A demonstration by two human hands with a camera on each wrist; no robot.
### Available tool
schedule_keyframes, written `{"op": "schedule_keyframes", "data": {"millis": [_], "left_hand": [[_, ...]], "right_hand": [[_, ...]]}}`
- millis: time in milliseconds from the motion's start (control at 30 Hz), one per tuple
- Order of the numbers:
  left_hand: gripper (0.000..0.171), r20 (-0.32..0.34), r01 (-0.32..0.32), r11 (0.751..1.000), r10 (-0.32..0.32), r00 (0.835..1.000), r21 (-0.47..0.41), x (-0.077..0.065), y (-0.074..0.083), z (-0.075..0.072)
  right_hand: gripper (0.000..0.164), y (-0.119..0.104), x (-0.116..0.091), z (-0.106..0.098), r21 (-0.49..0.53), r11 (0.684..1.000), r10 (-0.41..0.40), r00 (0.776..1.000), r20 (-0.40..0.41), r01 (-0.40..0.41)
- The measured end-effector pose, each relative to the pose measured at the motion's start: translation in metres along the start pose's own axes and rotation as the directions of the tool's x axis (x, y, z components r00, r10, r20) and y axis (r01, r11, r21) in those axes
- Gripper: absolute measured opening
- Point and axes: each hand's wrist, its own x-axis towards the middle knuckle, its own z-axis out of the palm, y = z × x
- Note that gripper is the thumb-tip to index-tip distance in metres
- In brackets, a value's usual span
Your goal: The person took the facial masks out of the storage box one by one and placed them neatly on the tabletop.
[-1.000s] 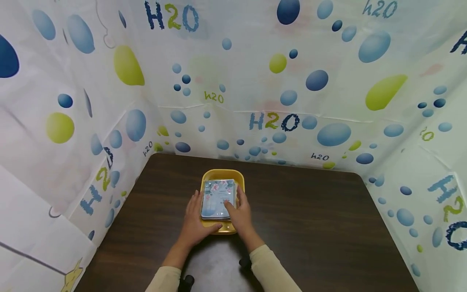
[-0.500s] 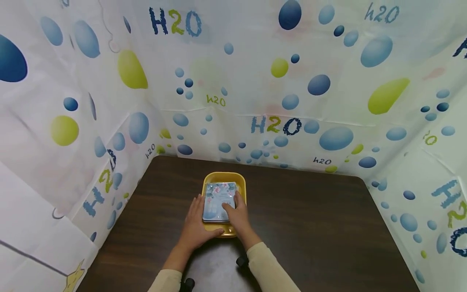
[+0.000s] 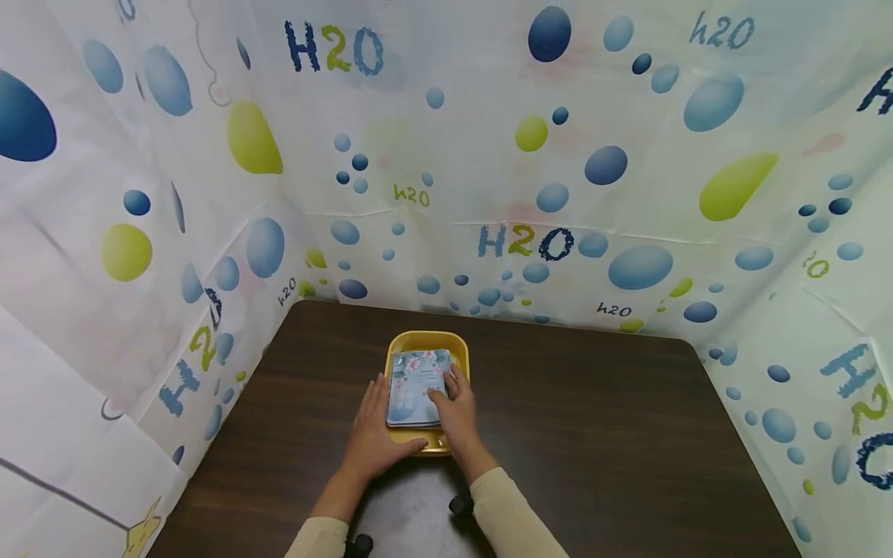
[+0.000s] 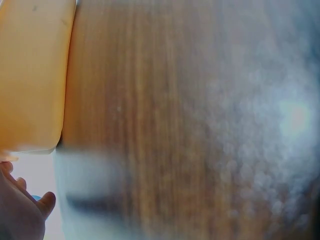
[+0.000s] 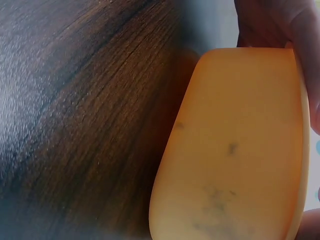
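A light blue notebook [image 3: 410, 394] with a pink floral cover lies in a yellow plastic tray [image 3: 428, 336] in the head view. Along the left side of the tray and notebook rests my left hand [image 3: 370, 432], fingers straight, with its thumb stretched across the tray's front end. My right hand [image 3: 460, 418] holds the notebook's right edge, thumb on the cover and fingers bent at the side. Both wrist views show the tray's outer wall [image 4: 32, 75] close up; the notebook is hidden there.
The tray stands on a dark wood-grain table [image 3: 593, 434]. White sheeting [image 3: 488, 116] printed with blue and green drops rises behind it and on both sides. Dark round-ended pieces [image 3: 460, 504] show by both wrists.
My right fingers have bent more at the notebook's edge, with the index finger drawn in towards the cover. My left hand stays at the tray's side. The head view has shifted slightly.
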Motion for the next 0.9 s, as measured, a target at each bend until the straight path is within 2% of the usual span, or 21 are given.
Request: {"op": "schedule_keyframes", "data": {"millis": [167, 333, 567, 700, 900], "left_hand": [[0.129, 0.003, 0.002, 1.0, -0.002, 1.0, -0.004, 0.0, -0.0011, 0.0001], [0.128, -0.01, 0.004, 1.0, -0.005, 1.0, -0.009, -0.0012, -0.0029, 0.0005], [0.127, 0.001, 0.018, 1.0, -0.018, 1.0, -0.012, -0.0018, -0.0028, 0.0039], [0.128, 0.017, 0.032, 0.999, -0.032, 0.999, -0.008, -0.0021, -0.0003, 0.0029], [0.129, 0.012, 0.02, 1.0, -0.02, 1.0, 0.004, -0.0023, -0.0011, 0.0003]], "right_hand": [[0.065, 0.0027, 0.0008, 0.0005, 0.066, 0.998, -0.023, 1.0, 0.005, 0.022], [0.063, 0.0048, 0.0021, -0.0001, 0.124, 0.992, -0.026, 0.998, 0.058, 0.019], [0.054, 0.0039, 0.0018, -0.0025, 0.035, 0.999, 0.033, 0.992, 0.12, -0.037], [0.056, 0.0047, 0.0011, -0.0021, -0.008, 0.999, 0.045, 0.991, 0.125, -0.044], [0.058, 0.0054, 0.0017, 0.0019, -0.034, 0.997, 0.068, 0.979, 0.19, -0.062]]}}
